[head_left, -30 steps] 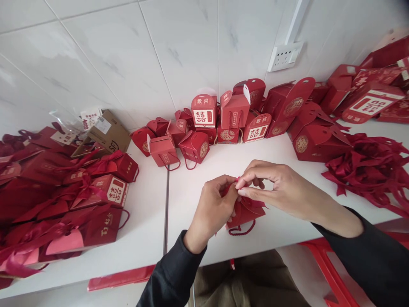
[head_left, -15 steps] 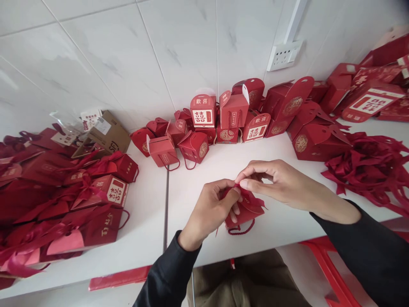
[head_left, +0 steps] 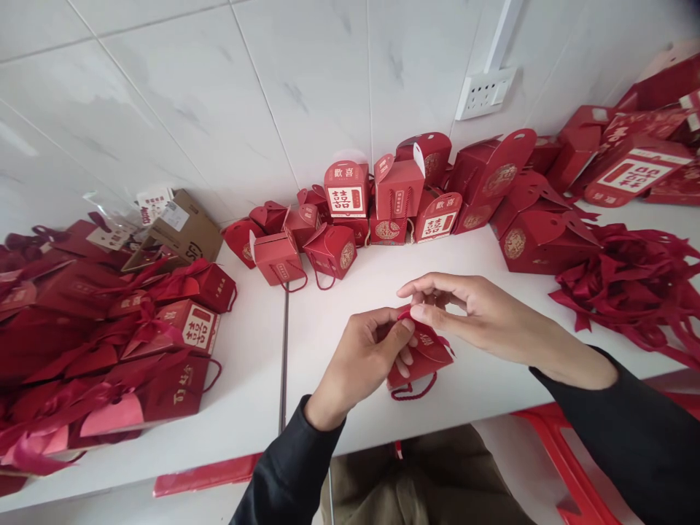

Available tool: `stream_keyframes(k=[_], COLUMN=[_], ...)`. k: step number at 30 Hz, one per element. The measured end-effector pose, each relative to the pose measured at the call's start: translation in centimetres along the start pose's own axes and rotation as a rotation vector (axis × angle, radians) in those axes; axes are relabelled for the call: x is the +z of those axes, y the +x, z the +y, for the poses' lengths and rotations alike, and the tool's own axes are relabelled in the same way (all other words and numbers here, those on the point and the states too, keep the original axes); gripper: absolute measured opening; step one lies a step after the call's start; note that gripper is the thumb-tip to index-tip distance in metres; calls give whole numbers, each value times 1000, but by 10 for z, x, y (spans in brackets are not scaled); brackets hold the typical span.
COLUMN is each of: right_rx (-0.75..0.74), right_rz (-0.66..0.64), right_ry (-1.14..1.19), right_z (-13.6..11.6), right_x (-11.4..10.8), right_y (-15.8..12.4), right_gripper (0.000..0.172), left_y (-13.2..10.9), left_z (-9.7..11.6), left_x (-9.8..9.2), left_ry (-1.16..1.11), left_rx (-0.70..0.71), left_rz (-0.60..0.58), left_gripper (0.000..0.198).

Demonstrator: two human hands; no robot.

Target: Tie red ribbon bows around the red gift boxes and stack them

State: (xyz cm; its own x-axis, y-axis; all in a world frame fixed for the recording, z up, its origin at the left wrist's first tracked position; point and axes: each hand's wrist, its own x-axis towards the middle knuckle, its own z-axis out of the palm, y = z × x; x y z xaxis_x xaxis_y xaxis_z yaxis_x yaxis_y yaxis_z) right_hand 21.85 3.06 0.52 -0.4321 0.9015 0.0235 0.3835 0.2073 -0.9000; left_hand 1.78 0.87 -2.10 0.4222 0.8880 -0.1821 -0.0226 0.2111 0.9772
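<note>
White surface point(head_left: 240, 364), near the front edge, and red box point(head_left: 429, 356) sits against the left hand point(head_left: 375, 346), the nearer one, fingers pinching its ribbon point(head_left: 404, 313), right hand point(head_left: 470, 317) alongside, its grip unclear!

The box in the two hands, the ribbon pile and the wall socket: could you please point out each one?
Box point(head_left: 420, 365), head view: its near red side.
Ribbon pile point(head_left: 628, 281), head view: the middle of the heap.
Wall socket point(head_left: 484, 95), head view: its white faceplate.
</note>
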Motion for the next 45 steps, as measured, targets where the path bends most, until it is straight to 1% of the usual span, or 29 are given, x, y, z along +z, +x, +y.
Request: stream_keyframes(k=[4,6,10,14,17,20,24,27,31,34,37,40,42,45], right_rx=[26,23,43,55,43,31,42,47,-13,-161,-270,-258,-228,-200], right_rz=[27,48,53,37,95,148,147,178,228,266,283,279,285,343], right_ry=[-26,-41,-32,-47,-87,-135,-100,-78,-159,-278,-341,-343,-336,-337], right_z=[0,-1,-1,1,0,-2,-3,-4,-5,-2,4,8,9,9], right_x=[2,4,5,8,12,14,12,12,18,24,27,27,27,27], right_y=[-2,-2,-2,-2,-3,-4,-4,-7,-13,-17,-17,-16,-15,-16], right_gripper=[20,18,19,22,18,15,17,18,12,6,9,9,8,6], left_y=[0,0,1,2,1,1,2,3,4,4,4,4,5,6], left_z=[2,3,3,5,8,9,7,6,6,7,7,5,4,3], left_x=[2,2,3,5,6,5,4,4,5,5,6,6,7,7], left_ry=[-24,-8,10,-29,-26,-2,-33,-112,-202,-218,-239,-265,-280,-295], left_rx=[-19,-15,-6,-52,-54,-70,-96,-86,-69,-64,-54,-37,-40,-69], left_rz=[2,3,29,61,70,68,74,88,106,105,90,80,103,139], left_gripper=[35,38,45,39,37,40,44,41,35,35,32,27,26,27])
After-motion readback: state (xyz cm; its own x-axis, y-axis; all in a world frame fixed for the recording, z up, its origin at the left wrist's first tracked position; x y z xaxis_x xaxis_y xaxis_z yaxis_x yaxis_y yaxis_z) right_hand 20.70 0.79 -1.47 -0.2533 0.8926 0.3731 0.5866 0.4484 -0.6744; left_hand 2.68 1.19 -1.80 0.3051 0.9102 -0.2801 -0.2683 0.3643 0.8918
